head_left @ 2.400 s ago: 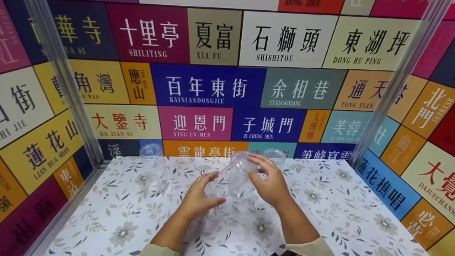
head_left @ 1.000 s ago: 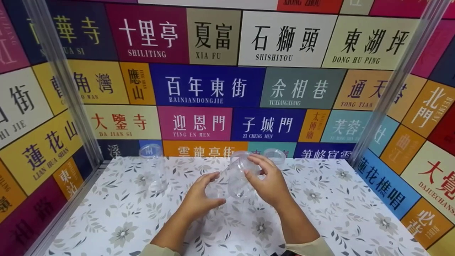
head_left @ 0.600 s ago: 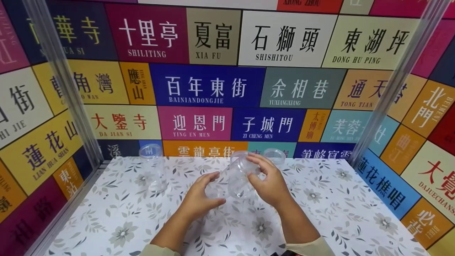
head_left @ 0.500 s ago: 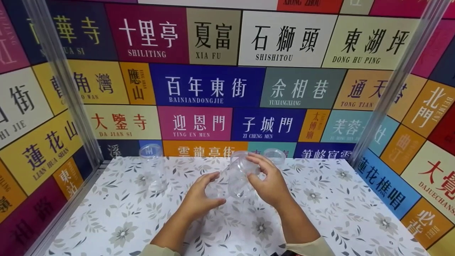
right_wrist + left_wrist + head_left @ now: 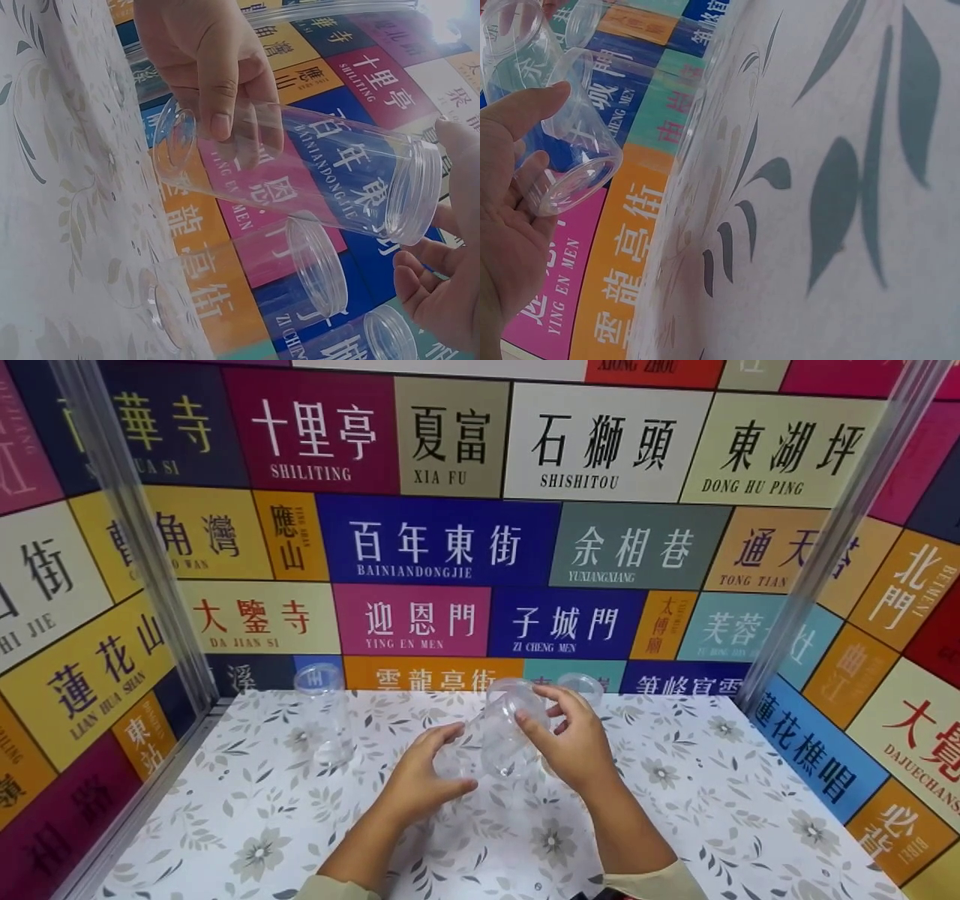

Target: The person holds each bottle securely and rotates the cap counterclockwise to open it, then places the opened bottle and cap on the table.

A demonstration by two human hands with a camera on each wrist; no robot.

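The left hand [image 5: 416, 784] curls round the bottom of a tall, round, clear plastic jar [image 5: 300, 166], and the right hand [image 5: 574, 739] pinches its wider end. A big wall of bright coloured signs [image 5: 442, 544] is at the back. The white worktop with grey flowers and leaves [image 5: 480, 847] is below. The held jar leans over it, between the hands. Three more clear jars [image 5: 324, 720] stand there: one far left, one just behind the held jar, one partly hidden by the right hand.
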